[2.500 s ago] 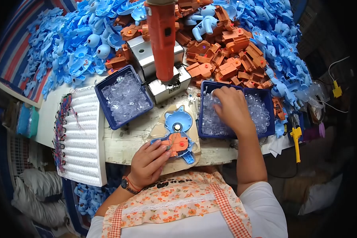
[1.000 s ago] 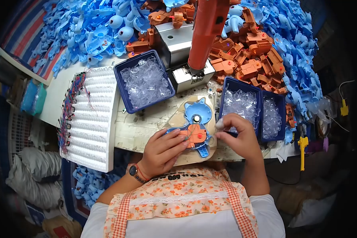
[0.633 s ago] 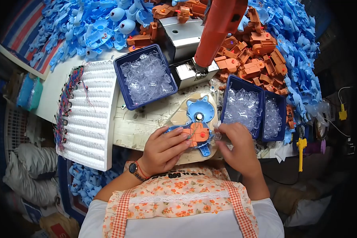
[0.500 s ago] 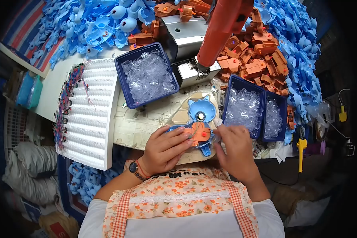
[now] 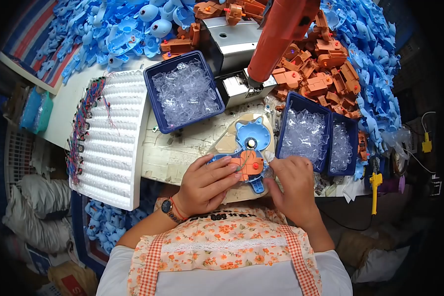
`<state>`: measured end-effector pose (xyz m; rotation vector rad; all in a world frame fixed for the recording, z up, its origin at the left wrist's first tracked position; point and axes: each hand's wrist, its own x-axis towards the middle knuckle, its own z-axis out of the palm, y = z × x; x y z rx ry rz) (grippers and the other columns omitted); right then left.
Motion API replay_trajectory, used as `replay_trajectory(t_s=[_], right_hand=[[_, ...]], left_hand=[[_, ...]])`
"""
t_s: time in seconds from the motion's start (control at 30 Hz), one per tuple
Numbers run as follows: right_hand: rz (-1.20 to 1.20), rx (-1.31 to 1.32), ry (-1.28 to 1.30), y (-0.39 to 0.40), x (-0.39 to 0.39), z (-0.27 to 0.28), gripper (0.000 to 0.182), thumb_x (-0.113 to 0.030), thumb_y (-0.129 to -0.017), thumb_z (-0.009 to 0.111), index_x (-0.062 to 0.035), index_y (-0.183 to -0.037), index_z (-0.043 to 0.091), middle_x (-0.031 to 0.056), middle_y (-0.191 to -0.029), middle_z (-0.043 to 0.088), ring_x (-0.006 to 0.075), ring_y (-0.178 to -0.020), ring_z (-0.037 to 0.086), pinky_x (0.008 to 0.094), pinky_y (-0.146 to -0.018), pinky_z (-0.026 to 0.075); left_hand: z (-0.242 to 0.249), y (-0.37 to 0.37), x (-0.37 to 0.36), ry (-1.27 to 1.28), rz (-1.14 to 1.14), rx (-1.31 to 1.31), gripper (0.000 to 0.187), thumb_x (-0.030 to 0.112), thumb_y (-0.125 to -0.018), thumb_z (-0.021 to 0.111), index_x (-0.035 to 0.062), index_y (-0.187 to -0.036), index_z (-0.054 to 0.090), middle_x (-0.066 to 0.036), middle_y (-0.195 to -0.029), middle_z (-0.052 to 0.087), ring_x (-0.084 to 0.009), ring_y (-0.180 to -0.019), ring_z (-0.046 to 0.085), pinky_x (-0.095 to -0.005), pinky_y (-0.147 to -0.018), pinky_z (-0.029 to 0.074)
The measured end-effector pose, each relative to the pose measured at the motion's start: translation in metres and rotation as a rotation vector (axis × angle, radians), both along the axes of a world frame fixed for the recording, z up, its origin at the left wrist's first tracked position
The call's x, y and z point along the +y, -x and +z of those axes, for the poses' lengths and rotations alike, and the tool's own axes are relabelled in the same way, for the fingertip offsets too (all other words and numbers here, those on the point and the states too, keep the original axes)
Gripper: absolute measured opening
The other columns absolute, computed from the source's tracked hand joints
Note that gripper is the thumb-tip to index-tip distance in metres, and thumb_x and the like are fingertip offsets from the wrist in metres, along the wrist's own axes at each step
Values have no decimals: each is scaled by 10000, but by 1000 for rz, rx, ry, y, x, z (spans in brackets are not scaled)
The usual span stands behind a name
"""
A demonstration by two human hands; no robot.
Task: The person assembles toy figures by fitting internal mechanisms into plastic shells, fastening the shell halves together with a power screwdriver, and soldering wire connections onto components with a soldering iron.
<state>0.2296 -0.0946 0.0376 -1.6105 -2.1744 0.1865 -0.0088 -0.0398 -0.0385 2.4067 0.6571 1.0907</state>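
Note:
A blue plastic animal-shaped toy half-shell (image 5: 254, 130) lies open side up on a tan board (image 5: 227, 143). An orange plastic box (image 5: 251, 163) with a red knob sits in its body, and a small round part with a pale centre (image 5: 251, 143) is at the neck. My left hand (image 5: 209, 182) presses its fingers over the left of the shell and the orange box, gripping them. At the shell's right edge, the thumb and fingers of my right hand (image 5: 295, 187) close around a clear plastic piece (image 5: 269, 171), mostly hidden. A whitish bit (image 5: 269, 156) shows by the fingertips.
Blue trays (image 5: 147, 91) of clear plastic pieces flank the board. Left stands a white foam rack (image 5: 116, 143) with wired parts. A red tool (image 5: 281, 44) hangs over a metal block (image 5: 242, 89). Behind are piles of orange boxes (image 5: 325, 81) and blue shells (image 5: 375, 74).
The right hand's fingers have shifted slightly at the shell's right edge. My left hand keeps its place on the shell. The whole view has moved a little.

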Motion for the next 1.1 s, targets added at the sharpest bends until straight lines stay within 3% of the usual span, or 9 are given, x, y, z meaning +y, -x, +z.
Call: replay_trajectory(t_s=[0.47,0.57,0.67,0.77,0.87,0.97,1.03,1.1], right_hand=[[8,171,85,-13,10,-5,395,-59,-747,732,-56,-1127,626,90,-942,645,294,-905,593,412,-846,392],[63,97,155,-21,18,0,430,-91,-744,745,-67,-1156,624,91,-943,649,293,-931,599,408,-867,395],[212,131,114,-47,34,10,401,-152,-737,777,-61,-1106,649,117,-962,665,333,-925,626,424,-817,465],[-63,163,-179,-91,71,38,265,-144,-737,773,-16,-958,701,144,-917,683,336,-888,650,401,-795,508],[-546,-53,-400,-171,125,44,273,-150,-795,715,-71,-1056,706,145,-1031,679,345,-975,640,416,-849,507],[-867,-176,-267,-241,164,39,359,-259,-799,718,-95,-1118,699,166,-1123,668,359,-1030,637,440,-877,522],[-860,-208,21,-270,181,30,399,-323,-809,713,-105,-1142,691,167,-1134,675,358,-1024,648,441,-862,532],[-789,-87,86,-283,190,36,421,-352,-812,712,-114,-1158,686,166,-1135,679,357,-1021,653,442,-860,534]], left_hand=[[1,-3,-2,-46,-2,1,373,24,-790,659,100,-1150,719,-102,-1224,678,-297,-1195,622,-451,-1029,425],[4,-2,-3,-77,1,29,413,37,-773,656,105,-1177,703,-108,-1272,654,-292,-1206,618,-449,-1049,416],[7,-4,-7,-96,26,22,383,49,-783,666,94,-1161,709,-123,-1248,660,-309,-1189,626,-461,-1051,411],[11,-5,-12,-112,74,103,355,65,-797,674,89,-1150,713,-126,-1237,662,-310,-1186,626,-473,-1065,392],[12,-2,-14,-104,55,161,387,60,-766,676,66,-1152,697,-155,-1241,648,-355,-1212,597,-515,-1106,343],[15,-1,-16,-121,58,163,389,61,-765,677,75,-1154,696,-152,-1243,643,-361,-1219,592,-522,-1098,351],[12,4,-19,-154,69,162,408,68,-763,687,75,-1171,679,-182,-1285,608,-381,-1234,571,-529,-1089,362],[12,6,-21,-99,116,111,443,78,-762,697,64,-1201,645,-222,-1331,561,-404,-1246,547,-542,-1085,364]])
